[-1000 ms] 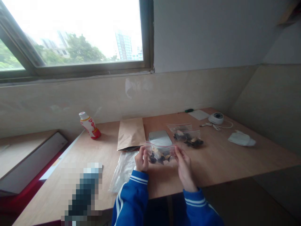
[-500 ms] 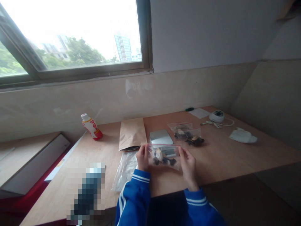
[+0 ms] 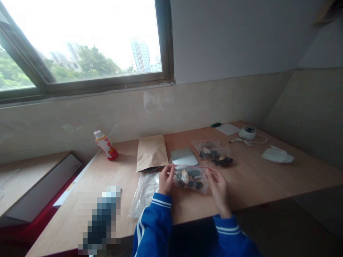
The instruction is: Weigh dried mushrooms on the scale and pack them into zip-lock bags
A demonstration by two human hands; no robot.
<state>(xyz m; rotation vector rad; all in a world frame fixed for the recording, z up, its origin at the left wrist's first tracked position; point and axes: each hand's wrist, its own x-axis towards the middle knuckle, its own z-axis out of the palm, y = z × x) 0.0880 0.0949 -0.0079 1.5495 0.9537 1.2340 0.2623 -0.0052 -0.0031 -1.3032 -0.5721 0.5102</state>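
Observation:
A clear zip bag [image 3: 190, 180] with a red seal line hangs between my two hands, dark and pale dried pieces inside it. My left hand [image 3: 166, 178] pinches its upper left corner, and my right hand [image 3: 218, 184] pinches the upper right corner. Just beyond the bag lies a flat silver-topped device, perhaps a small scale [image 3: 184, 157]. To the left of it is a brown paper pouch [image 3: 152, 152], its dark mouth facing me. Clear plastic bags [image 3: 143, 194] lie beside my left forearm. Two similar filled zip bags [image 3: 222, 159] rest beyond my right hand.
A white and red bottle [image 3: 106, 145] stands at the back left. A blurred-out dark object [image 3: 103, 217] lies front left. Toward the back right are a white dome camera [image 3: 247, 132] with its cable, a white sheet [image 3: 227, 129], a green-handled tool [image 3: 216, 125] and a crumpled white item [image 3: 277, 154].
Both hands and the zip bag have shifted slightly to the right. The camera view has moved a little; the things on the table stay in place.

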